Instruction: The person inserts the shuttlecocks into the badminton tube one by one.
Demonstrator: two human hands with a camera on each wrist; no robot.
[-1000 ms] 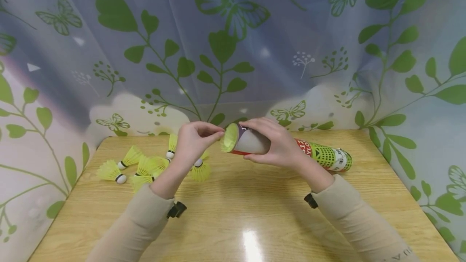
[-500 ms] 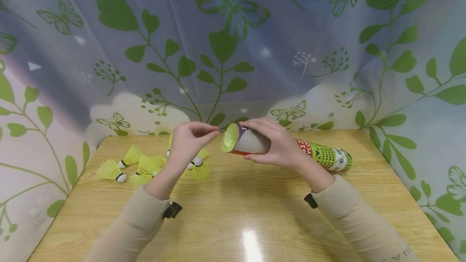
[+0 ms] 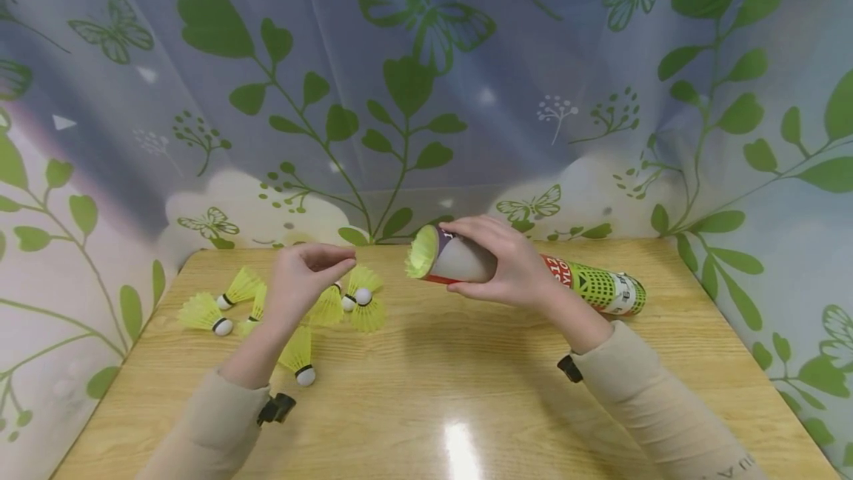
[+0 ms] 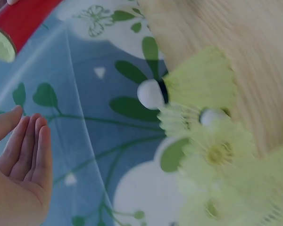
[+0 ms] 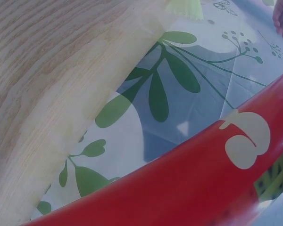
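My right hand (image 3: 503, 261) grips a long shuttlecock tube (image 3: 596, 289), tilted with its mouth toward the left. A yellow shuttlecock skirt (image 3: 423, 252) fills that mouth and pokes slightly past the rim. The right wrist view shows the tube's red side (image 5: 170, 181) close up; the right fingers are mostly out of that view. Apart from the tube, my left hand (image 3: 303, 287) hovers over the loose yellow shuttlecocks (image 3: 365, 310). Its fingers are extended with the thumb near them, and nothing is held, as the left wrist view of the hand (image 4: 26, 174) confirms.
Several loose shuttlecocks lie on the left of the wooden table (image 3: 466, 391), among them one nearer the front (image 3: 301, 358) and one at the far left (image 3: 206, 315). A patterned curtain (image 3: 426, 132) hangs behind the table's back edge.
My left hand has drawn away from the tube's mouth, leftward and down toward the loose shuttlecocks, uncovering some of them. The right hand and the tube have stayed put.
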